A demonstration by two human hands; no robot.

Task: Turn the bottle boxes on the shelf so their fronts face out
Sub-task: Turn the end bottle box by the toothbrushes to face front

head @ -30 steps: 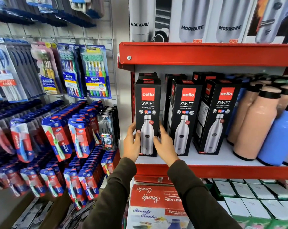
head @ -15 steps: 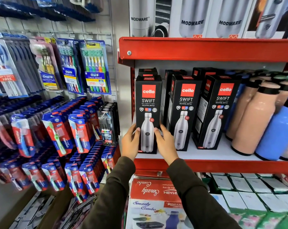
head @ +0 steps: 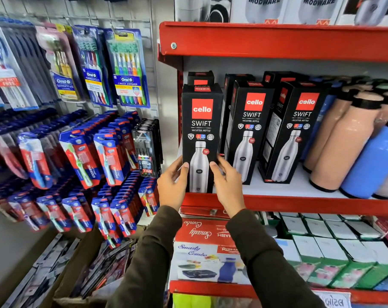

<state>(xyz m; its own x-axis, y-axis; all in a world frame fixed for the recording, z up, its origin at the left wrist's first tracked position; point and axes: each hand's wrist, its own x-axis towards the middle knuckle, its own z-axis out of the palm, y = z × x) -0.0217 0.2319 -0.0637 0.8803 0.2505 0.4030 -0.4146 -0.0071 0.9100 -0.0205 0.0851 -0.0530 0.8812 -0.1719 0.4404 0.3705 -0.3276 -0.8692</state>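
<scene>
Three black Cello Swift bottle boxes stand at the front of the red shelf (head: 300, 204). The left box (head: 201, 130) shows its front squarely. My left hand (head: 172, 185) grips its lower left side and my right hand (head: 227, 185) grips its lower right side. The middle box (head: 247, 130) and the right box (head: 296, 130) stand turned slightly, fronts angled left with a side panel showing. More black boxes stand behind them, mostly hidden.
Peach bottles (head: 340, 141) and blue bottles (head: 375, 161) fill the shelf's right end. Toothbrush packs (head: 126, 67) hang on the grid wall to the left. A red combo box (head: 208, 247) and green-white boxes (head: 335, 252) sit on the shelf below. Modware boxes (head: 264, 7) stand above.
Both hands stay on the left box's lower sides. The box has settled square to the shelf front, and the view has shifted a little closer and downward.
</scene>
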